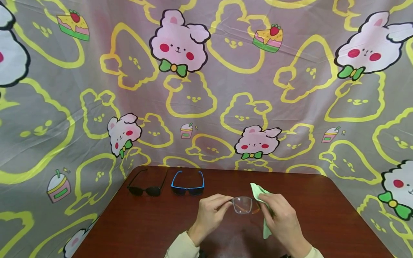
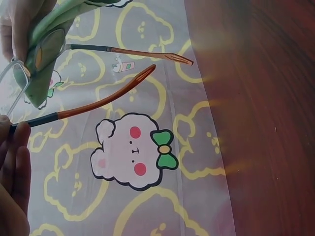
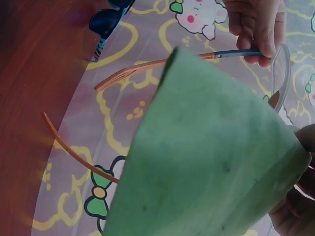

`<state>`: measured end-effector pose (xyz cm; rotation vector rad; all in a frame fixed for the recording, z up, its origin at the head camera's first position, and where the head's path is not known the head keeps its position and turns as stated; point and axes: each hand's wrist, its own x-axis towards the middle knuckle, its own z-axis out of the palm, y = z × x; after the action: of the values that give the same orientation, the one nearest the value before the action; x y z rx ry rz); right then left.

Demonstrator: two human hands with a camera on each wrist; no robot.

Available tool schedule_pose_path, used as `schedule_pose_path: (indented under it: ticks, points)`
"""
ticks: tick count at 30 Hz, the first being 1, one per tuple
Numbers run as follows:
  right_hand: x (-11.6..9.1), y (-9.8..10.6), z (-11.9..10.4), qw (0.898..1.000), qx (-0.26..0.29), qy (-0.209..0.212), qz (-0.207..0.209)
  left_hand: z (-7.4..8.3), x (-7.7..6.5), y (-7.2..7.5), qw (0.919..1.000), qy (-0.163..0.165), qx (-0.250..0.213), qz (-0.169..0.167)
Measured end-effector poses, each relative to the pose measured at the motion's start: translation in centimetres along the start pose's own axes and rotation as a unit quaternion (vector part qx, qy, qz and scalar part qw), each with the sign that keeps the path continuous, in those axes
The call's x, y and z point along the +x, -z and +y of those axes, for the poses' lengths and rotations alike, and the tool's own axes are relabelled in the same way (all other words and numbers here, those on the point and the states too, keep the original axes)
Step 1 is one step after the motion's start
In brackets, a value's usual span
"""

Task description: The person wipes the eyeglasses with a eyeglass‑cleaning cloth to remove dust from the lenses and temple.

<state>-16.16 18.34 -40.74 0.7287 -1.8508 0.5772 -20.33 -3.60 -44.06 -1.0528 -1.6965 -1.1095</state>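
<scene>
Above the table [image 1: 155,225], glasses [image 1: 242,205] are pinched at left by the left hand [image 1: 208,215], cloth [image 3: 202,147] is gripped by the right hand [image 1: 283,215]; the glasses could be bent by uneven pressure.

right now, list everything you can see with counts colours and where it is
clear glasses: 1, clear rims, dark-and-orange temples, held between the hands
cloth: 1, light green, in the right hand beside the glasses
black sunglasses: 1, black, far left of the table
blue sunglasses: 1, blue frame, dark lenses, just right of the black pair
table: 1, reddish brown, under it all
printed sheet: at least 1, greyish with rabbits, cakes and drinks, around the table
sleeves: 2, cream, bottom edge
left hand: 1, pinching a temple
right hand: 1, gripping the cloth
</scene>
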Motion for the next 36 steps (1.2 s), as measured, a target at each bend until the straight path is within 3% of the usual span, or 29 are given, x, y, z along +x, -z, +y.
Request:
schedule_pose_path:
  ticks: [11, 26, 36]
  points:
    - [0.25, -0.09, -0.30, 0.998, 0.014, 0.061, -0.017, 0.08, 0.00, -0.14, 0.9991, 0.038, -0.011, 0.011]
    - [0.44, -0.16, -0.62, 0.990, 0.027, 0.134, -0.030, 0.56, 0.59, -0.04, 0.9973, 0.066, -0.028, 0.019]
    - [0.48, -0.18, -0.99, 0.985, 0.039, 0.167, -0.033, 0.47, 0.41, -0.03, 0.9967, 0.079, -0.015, 0.011]
